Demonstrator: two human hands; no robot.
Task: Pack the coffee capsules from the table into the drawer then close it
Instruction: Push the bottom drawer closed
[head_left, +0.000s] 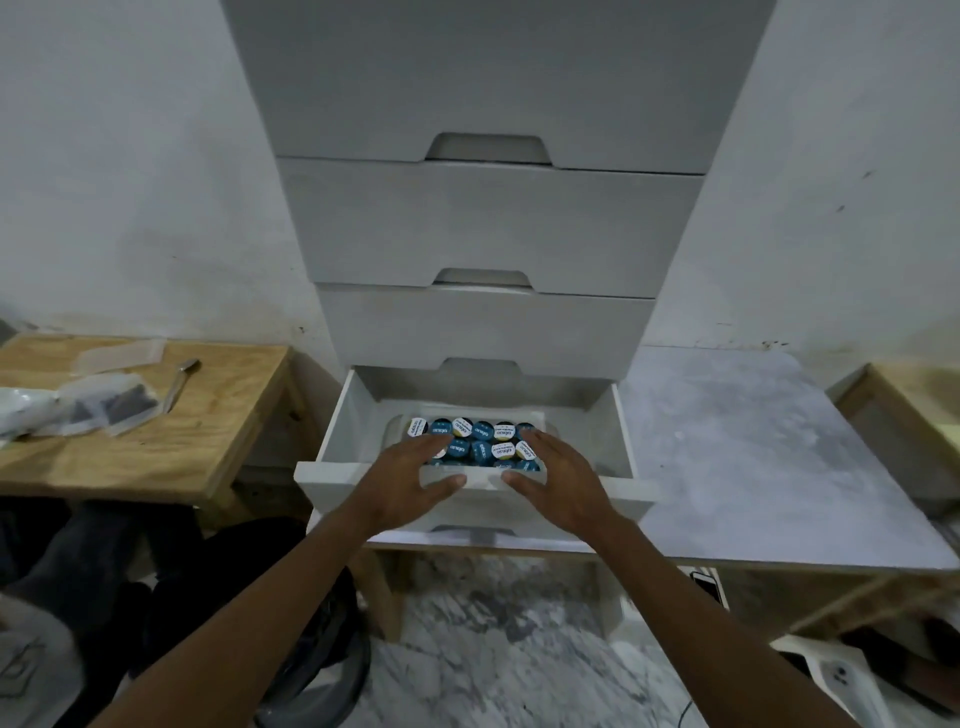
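The bottom white drawer (332, 478) of a tall cabinet stands pulled out. Inside it sits a clear tray (395, 428) filled with several coffee capsules (483, 441) with blue and white lids. My left hand (410, 480) and my right hand (558, 480) reach over the drawer's front edge, one at each side of the tray. The fingers of both are spread and fairly straight, lying over the near capsules, with both thumbs at the tray's front rim. The nearest capsules are partly hidden under my fingers.
A wooden table (208, 441) on the left carries plastic bags (93, 405) and a small metal tool (179, 387). A grey marble-look tabletop (753, 441) lies to the right, with another wooden piece (904, 410) beyond. Three shut drawers (488, 228) rise above. A phone (706, 584) lies below.
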